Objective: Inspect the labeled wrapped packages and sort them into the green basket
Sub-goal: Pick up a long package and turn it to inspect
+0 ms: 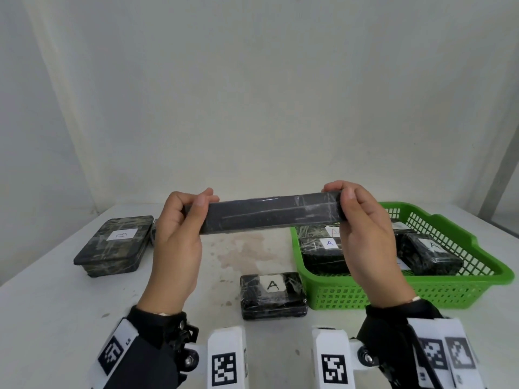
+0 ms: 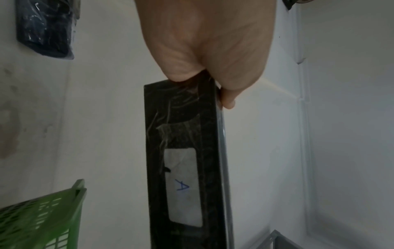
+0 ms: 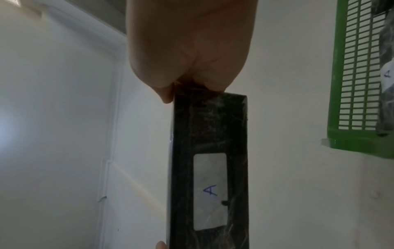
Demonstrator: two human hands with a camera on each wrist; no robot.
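Note:
A long flat black wrapped package (image 1: 269,216) hangs level above the table, held at both ends. My left hand (image 1: 179,220) pinches its left end and my right hand (image 1: 356,217) pinches its right end. Its underside carries a white label with a blue "A" (image 2: 182,187) (image 3: 210,190), which shows only in the two wrist views. The green basket (image 1: 438,290) stands on the table at the right and holds several black packages labelled "A" (image 1: 330,244). A small black package marked "A" (image 1: 272,294) lies on the table just left of the basket.
A camouflage-patterned package labelled "B" (image 1: 115,245) lies on the table at the left, with another dark wrapped item (image 1: 153,231) partly hidden behind my left hand. A brownish stain (image 1: 244,254) marks the white table (image 1: 56,318) under the held package. A white wall rises behind.

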